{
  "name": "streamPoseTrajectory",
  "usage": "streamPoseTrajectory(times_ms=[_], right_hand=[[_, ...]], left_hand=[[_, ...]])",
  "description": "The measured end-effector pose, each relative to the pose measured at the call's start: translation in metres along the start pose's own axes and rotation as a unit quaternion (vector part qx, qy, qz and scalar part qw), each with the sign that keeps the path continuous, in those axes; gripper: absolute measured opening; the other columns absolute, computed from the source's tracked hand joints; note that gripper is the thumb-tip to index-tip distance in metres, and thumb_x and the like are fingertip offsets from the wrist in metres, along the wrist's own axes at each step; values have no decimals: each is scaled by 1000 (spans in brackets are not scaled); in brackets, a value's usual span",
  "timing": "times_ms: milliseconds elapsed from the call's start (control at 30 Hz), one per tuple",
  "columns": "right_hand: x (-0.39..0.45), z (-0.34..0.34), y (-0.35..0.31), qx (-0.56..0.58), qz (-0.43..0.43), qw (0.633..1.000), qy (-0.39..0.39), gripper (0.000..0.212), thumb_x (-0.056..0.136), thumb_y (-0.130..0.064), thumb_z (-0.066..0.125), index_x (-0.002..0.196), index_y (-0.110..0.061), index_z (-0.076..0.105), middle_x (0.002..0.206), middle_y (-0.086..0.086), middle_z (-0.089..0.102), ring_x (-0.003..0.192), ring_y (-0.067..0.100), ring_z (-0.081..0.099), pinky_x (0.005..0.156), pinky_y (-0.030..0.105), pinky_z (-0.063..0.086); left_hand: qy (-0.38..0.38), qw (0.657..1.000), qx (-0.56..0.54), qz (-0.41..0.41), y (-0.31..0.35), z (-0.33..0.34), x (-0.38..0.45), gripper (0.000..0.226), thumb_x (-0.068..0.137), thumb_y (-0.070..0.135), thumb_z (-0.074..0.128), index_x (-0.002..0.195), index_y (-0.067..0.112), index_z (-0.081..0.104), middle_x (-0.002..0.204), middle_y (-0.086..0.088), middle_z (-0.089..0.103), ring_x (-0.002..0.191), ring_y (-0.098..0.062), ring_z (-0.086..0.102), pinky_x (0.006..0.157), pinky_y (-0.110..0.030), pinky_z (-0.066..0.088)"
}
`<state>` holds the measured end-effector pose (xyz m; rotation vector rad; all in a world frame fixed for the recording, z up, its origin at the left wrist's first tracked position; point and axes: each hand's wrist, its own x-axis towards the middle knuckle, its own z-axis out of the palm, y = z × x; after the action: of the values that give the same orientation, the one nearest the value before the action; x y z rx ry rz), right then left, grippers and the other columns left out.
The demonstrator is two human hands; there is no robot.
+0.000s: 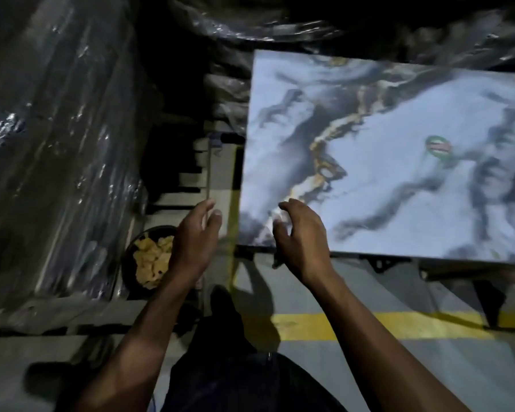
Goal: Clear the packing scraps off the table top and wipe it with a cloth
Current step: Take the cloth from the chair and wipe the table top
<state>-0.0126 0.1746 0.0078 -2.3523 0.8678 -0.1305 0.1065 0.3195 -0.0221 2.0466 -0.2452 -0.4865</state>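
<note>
A marble-patterned table top [399, 162], pale blue-grey with dark and gold veins, fills the right half of the head view. A small green and red sticker [439, 145] lies on it toward the right. My right hand [302, 236] hovers over the table's near left corner, fingers curled and apart, holding nothing that I can see. My left hand [192, 239] hangs just left of the table edge above the floor, fingers spread and empty. No cloth is in view.
A black bin [128, 263] with yellowish crumpled packing scraps [152, 257] stands on the floor under my left hand. Plastic-wrapped goods [57, 144] fill the left side and the back. A yellow line [384, 324] crosses the grey floor.
</note>
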Motion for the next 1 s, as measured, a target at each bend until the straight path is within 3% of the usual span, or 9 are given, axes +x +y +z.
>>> streamPoseTrajectory(times_ms=[133, 333, 433, 533, 633, 767, 867, 1000], right_hand=[[-74, -48, 79, -20, 59, 996, 57, 54, 91, -37, 37, 131, -9, 58, 142, 14, 52, 135, 30, 43, 112, 42, 31], [-173, -108, 184, 0, 158, 977, 141, 43, 97, -31, 47, 137, -15, 52, 148, 6, 46, 138, 25, 37, 115, 44, 28], [-209, -130, 226, 23, 224, 958, 178, 43, 97, -27, 49, 138, -17, 50, 147, 5, 47, 136, 25, 40, 112, 44, 32], [-236, -153, 267, 74, 296, 928, 216, 41, 96, -25, 51, 137, -18, 51, 142, 4, 51, 130, 25, 44, 108, 41, 36], [-255, -178, 314, 114, 354, 892, 257, 41, 96, -25, 51, 137, -18, 51, 140, 4, 52, 127, 26, 47, 105, 44, 40], [-261, -208, 379, 119, 408, 856, 293, 40, 96, -23, 53, 135, -18, 53, 141, 3, 53, 129, 25, 46, 106, 43, 40], [-253, -235, 433, 113, 439, 837, 308, 39, 96, -20, 54, 134, -16, 54, 140, 3, 54, 130, 24, 46, 107, 40, 38], [-229, -283, 503, 125, 490, 809, 301, 39, 96, -19, 54, 135, -15, 54, 140, 5, 54, 130, 25, 47, 106, 37, 38]], left_hand=[[-88, 992, 61, 64, 38, 61, -70, 37, 96, 30, 54, 130, 16, 59, 129, 2, 59, 121, -13, 52, 99, -23, 38], [-257, 954, 84, 131, 87, 164, -155, 58, 81, 44, 46, 128, 11, 58, 117, -2, 64, 104, -18, 62, 95, -25, 44], [-313, 929, 122, 155, 108, 219, -184, 51, 88, 42, 52, 131, 14, 57, 132, -6, 60, 122, -21, 56, 106, -34, 42], [-378, 895, 151, 185, 127, 279, -210, 37, 99, 26, 51, 133, 14, 55, 137, -4, 57, 125, -18, 53, 99, -23, 38], [-447, 854, 172, 201, 149, 343, -231, 39, 100, 29, 48, 137, 16, 51, 140, -3, 54, 126, -17, 51, 93, -21, 35], [-498, 815, 185, 229, 180, 431, -243, 42, 100, 34, 48, 139, 18, 50, 140, -2, 54, 127, -19, 50, 100, -27, 38], [-521, 800, 163, 251, 213, 501, -243, 44, 92, 41, 50, 132, 23, 55, 133, -2, 59, 119, -20, 57, 98, -44, 50], [-508, 773, 181, 333, 279, 607, -228, 36, 95, 29, 50, 128, 20, 58, 127, -2, 63, 114, -21, 59, 95, -36, 48]])
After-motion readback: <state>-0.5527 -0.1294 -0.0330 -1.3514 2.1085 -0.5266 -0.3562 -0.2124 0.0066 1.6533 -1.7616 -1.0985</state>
